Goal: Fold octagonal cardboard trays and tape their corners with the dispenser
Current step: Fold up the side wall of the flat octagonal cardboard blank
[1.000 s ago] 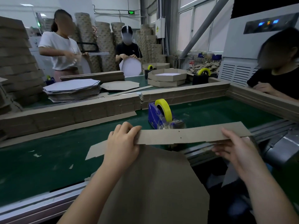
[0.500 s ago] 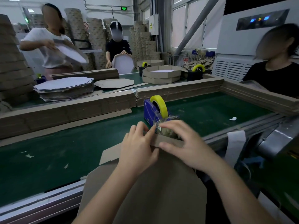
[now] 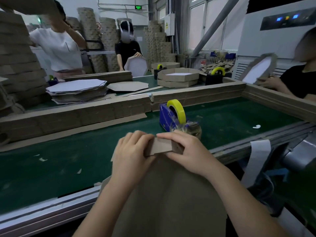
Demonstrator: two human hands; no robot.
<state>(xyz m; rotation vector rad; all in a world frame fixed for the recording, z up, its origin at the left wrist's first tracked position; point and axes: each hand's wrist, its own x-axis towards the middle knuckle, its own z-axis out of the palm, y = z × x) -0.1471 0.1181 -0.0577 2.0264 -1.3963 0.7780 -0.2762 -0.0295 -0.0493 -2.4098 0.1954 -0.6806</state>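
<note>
Cardboard tray [image 3: 171, 194]: lower centre, corner flaps folded up.
Left hand [image 3: 131, 154]: curled, gripping the corner's left side.
Right hand [image 3: 188, 151]: curled, gripping its right side.
Tape dispenser [image 3: 172, 117]: blue, just above hands, on green belt [image 3: 51, 168].

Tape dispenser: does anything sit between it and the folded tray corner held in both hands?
Nothing visible does. The left hand and right hand grip the tray corner just in front of the tape dispenser; only bare green belt and loose clear tape at its cutter end lie between.
</note>
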